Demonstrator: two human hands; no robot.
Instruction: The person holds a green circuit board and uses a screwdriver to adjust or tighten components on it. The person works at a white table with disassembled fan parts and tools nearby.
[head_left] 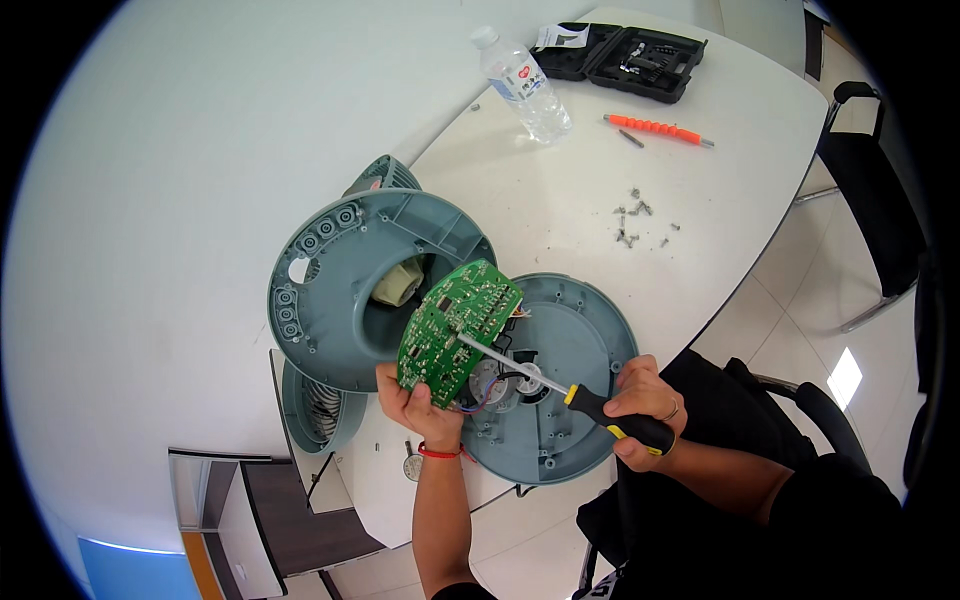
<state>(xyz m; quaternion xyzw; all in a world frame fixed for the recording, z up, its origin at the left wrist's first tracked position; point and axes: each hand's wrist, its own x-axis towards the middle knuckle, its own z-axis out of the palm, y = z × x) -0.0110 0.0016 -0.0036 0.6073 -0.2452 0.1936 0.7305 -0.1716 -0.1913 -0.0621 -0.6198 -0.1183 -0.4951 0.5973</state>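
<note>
A green circuit board (458,325) is held tilted in my left hand (415,405), its fingers closed on the lower edge. My right hand (645,405) is wrapped round the black and yellow handle of a screwdriver (585,400). The shaft's tip meets the board's face near its middle; whether it touches a screw is too small to tell. Below the board lies a round grey-green plastic base (590,340) with a motor-like part and coloured wires, partly hidden by the board. To the left leans a larger round grey-green housing (350,345), with a pale knob-like part inside its central opening.
Several loose screws (632,225) lie on the white table (560,215). Farther back are an orange flexible shaft (660,128), a water bottle (530,90) and an open black tool case (650,65). A grey-green ribbed part (320,405) sits at left. Black chairs (870,180) stand at right.
</note>
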